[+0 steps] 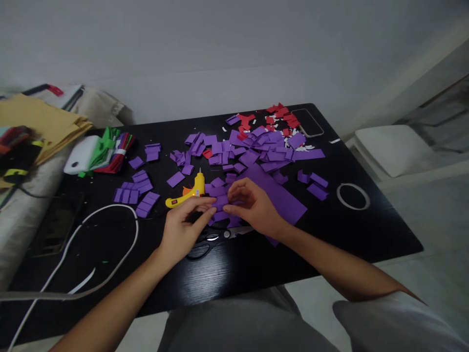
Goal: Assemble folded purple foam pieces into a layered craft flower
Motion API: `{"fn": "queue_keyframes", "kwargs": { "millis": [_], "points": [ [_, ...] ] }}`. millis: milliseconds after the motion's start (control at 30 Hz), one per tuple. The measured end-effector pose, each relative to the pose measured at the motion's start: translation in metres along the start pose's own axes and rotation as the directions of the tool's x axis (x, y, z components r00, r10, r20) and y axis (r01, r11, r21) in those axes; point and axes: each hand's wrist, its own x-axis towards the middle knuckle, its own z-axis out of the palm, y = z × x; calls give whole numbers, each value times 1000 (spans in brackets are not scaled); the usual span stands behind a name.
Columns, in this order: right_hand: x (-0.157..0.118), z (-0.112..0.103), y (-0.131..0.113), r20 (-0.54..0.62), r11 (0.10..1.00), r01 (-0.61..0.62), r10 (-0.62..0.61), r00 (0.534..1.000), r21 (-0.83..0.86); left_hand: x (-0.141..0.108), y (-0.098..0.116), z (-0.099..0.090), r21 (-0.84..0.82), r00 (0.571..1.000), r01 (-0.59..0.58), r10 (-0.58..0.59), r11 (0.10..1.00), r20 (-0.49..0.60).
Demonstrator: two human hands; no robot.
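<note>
Between my two hands is a small folded piece of purple paper point(221, 201), pinched at its left edge by my left hand point(186, 220) and at its right edge by my right hand point(254, 205). Several other purple pieces lie just beneath and behind it. A yellow glue gun point(199, 185) rests beside my left fingers, its nozzle pointing away from me. Below my hands lie black-handled scissors point(212, 238), blades to the right and partly under my right hand. A large purple sheet point(284, 203) extends from behind my right wrist.
Purple pieces point(264, 144) are heaped at the back, with red scraps point(282, 112) behind. Small folded purple groups point(126, 193) lie left. A white cable point(135, 230) loops across the black table point(234, 276). Bundled coloured sheets point(106, 151) sit back left; a pale ring point(339, 195) lies right.
</note>
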Motion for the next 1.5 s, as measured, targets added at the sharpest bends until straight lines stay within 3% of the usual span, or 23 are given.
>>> {"fn": "queue_keyframes", "kwargs": {
  "millis": [233,367,533,700,833,1067,1333,1500],
  "points": [
    [-6,1,4,20,952,140,-140,990,-273,-1,0,-2,142,975,-219,221,965,3],
    [-7,2,4,14,922,186,-193,981,-339,0,4,-3,172,968,-248,250,953,15],
    [-6,2,3,-77,974,80,-98,992,-211,2,5,-4,77,996,-77,80,994,-39],
    [-5,2,7,34,998,55,-54,998,-25,6,4,-2,-209,980,179,-193,961,-50],
    [-6,4,8,61,999,46,-46,997,-4,7,6,1,-332,967,247,-254,910,22],
    [-5,4,5,38,998,56,-55,998,-23,1,0,7,-354,974,224,-198,908,107],
    [-9,5,3,47,988,130,-127,991,-86,0,-5,6,-197,997,44,-31,979,70],
    [-10,4,4,76,993,107,-103,992,-54,1,-6,4,-124,998,-39,45,992,48]
  ]
}}
